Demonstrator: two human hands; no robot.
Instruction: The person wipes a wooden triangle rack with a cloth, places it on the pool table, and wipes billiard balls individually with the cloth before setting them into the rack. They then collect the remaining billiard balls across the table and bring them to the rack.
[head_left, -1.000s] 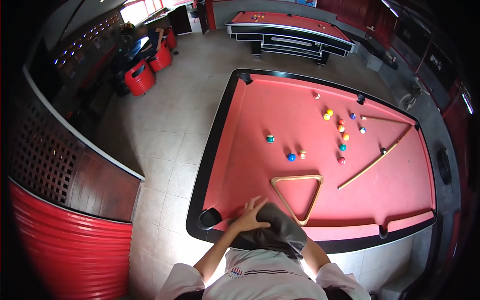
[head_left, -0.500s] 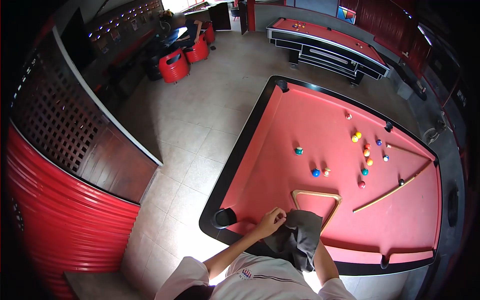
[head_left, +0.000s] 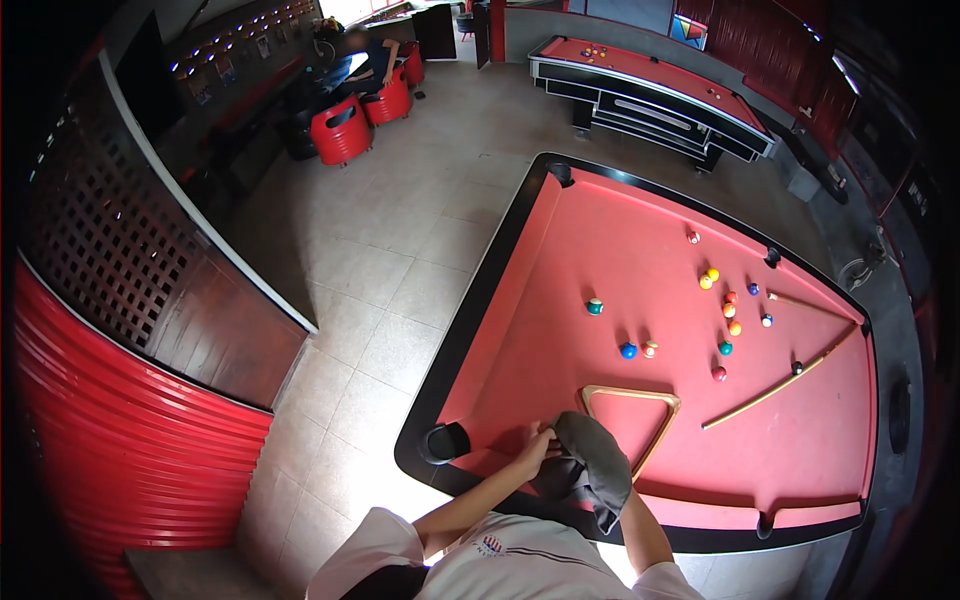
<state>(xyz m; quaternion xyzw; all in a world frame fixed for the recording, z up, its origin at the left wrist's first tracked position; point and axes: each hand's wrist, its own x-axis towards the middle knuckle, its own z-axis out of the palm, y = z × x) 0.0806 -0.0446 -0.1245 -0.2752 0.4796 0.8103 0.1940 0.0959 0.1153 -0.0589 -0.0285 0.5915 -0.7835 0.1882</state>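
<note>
A dark grey cloth [head_left: 600, 455] is bunched up in front of my chest, over the near rail of the pool table. My left hand [head_left: 540, 452] has its fingers closed on the cloth's left edge. From the right, my right forearm [head_left: 643, 528] reaches up under the cloth, which covers my right hand, so its fingers are hidden. Just beyond the cloth, a wooden triangle rack [head_left: 630, 392] lies on the red table bed [head_left: 530, 350]. The cloth overlaps part of the rack in view.
Several pool balls [head_left: 730, 310] are scattered over the bed's right half. One cue [head_left: 755, 405] lies near the black ball [head_left: 797, 368], another cue [head_left: 815, 306] behind it. A second pool table [head_left: 650, 90] stands beyond. A person [head_left: 380, 65] sits among red drum chairs [head_left: 342, 132].
The cloth has shifted slightly left and its folds have turned. My left hand has moved a little left and down, now against the cloth's edge. Balls, rack and cues stay put.
</note>
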